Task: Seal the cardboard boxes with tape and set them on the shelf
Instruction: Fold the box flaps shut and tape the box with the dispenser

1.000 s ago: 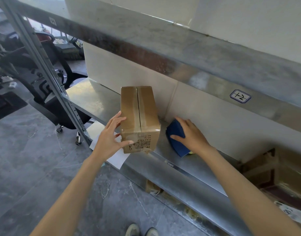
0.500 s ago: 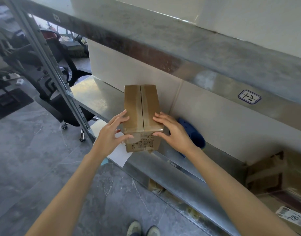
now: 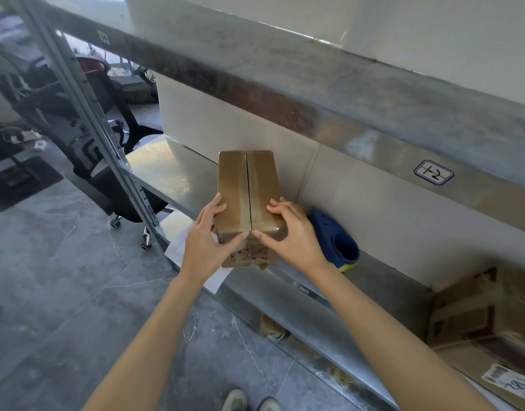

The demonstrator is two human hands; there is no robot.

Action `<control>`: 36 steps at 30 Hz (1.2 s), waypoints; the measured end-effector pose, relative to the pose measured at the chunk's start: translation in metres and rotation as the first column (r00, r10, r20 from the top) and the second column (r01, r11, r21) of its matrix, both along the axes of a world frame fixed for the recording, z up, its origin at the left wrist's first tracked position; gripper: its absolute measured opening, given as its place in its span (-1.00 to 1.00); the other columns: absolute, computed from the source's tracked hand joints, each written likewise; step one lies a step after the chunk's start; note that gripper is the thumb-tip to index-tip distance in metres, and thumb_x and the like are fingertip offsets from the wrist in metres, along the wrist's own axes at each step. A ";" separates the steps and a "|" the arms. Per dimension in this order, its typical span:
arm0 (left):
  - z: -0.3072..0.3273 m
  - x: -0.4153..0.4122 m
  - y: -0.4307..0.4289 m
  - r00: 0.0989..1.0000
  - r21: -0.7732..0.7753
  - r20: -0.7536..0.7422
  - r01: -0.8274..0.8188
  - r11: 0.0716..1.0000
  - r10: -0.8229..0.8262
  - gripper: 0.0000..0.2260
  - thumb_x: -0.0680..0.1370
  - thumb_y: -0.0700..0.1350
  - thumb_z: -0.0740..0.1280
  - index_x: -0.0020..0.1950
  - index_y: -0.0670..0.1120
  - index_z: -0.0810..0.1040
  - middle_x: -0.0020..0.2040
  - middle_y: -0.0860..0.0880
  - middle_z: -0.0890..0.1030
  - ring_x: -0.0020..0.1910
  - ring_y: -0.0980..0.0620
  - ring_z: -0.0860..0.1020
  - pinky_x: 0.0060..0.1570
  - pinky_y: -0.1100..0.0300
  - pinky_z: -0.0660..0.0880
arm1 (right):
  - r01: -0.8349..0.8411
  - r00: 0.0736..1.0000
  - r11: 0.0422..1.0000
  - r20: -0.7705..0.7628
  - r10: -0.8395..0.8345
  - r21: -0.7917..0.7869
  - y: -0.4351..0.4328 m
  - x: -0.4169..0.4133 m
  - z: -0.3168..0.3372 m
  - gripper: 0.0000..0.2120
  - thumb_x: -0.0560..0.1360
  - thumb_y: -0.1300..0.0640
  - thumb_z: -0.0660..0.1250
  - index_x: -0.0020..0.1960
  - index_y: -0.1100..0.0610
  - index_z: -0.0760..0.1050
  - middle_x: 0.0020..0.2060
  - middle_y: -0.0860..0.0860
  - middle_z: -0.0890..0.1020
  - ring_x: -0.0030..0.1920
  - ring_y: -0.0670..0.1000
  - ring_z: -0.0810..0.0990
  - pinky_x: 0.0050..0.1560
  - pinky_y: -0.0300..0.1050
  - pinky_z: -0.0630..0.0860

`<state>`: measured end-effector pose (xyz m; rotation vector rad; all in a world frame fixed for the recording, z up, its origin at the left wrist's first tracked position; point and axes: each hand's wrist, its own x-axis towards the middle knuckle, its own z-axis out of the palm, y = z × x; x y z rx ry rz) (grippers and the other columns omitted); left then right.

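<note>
A small brown cardboard box (image 3: 246,185), taped along its top seam, stands on the metal shelf (image 3: 169,170) with its near end over the front edge. My left hand (image 3: 205,244) holds the box's near left corner, thumb on the front face and fingers up its left side. My right hand (image 3: 291,235) holds the near right corner, fingers curled over the top edge and thumb on the front. The two thumbs nearly meet at the seam.
A blue clog shoe (image 3: 338,241) lies on the shelf right of the box. White paper (image 3: 178,247) hangs off the shelf edge below my left hand. More cardboard boxes (image 3: 475,318) fill the lower right. A black office chair (image 3: 107,149) stands left of the shelf post (image 3: 86,108).
My right hand left the blue shoe and came onto the box's right corner. Both thumbs have closed in toward the seam on the front face.
</note>
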<state>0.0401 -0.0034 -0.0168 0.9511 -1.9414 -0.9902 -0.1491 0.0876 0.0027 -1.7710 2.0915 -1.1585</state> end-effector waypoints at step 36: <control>0.010 0.007 -0.003 0.976 0.241 -0.215 0.097 0.966 -0.044 -0.63 0.64 -0.39 0.14 0.33 -0.07 0.53 0.50 0.13 0.36 0.40 0.11 0.42 0.03 0.46 0.48 | 0.019 0.980 1.000 0.197 -0.021 0.014 0.002 -0.001 0.002 -0.69 0.63 0.34 0.16 0.26 0.13 0.56 0.33 -0.02 0.53 0.40 -0.18 0.33 0.44 -0.18 0.26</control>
